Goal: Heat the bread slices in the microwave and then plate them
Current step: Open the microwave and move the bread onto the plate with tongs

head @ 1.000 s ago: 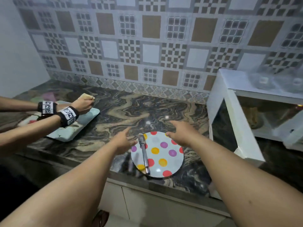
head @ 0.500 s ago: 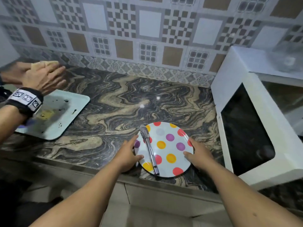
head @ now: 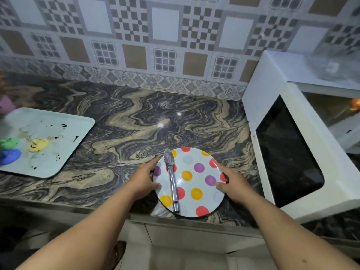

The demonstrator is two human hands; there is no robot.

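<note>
A round white plate (head: 202, 199) with coloured dots sits near the front edge of the marble counter. Metal tongs (head: 172, 182) lie across its left half, tips pointing away from me. My left hand (head: 144, 179) grips the plate's left rim, thumb on top. My right hand (head: 231, 184) grips the right rim the same way. The white microwave (head: 276, 114) stands at the right with its dark-windowed door (head: 288, 152) swung open toward me. No bread slice is plainly visible; the microwave's inside is blurred.
A pale blue tray (head: 64, 137) with green, blue and yellow lumps and dark smears lies at the left on the counter (head: 136, 117). A tiled wall backs the counter. The open microwave door juts out close to the plate's right side.
My hands reached down and closed on both rims of the plate. The other person's hands with wristbands have left the view at the left. The camera has tilted down and moved closer.
</note>
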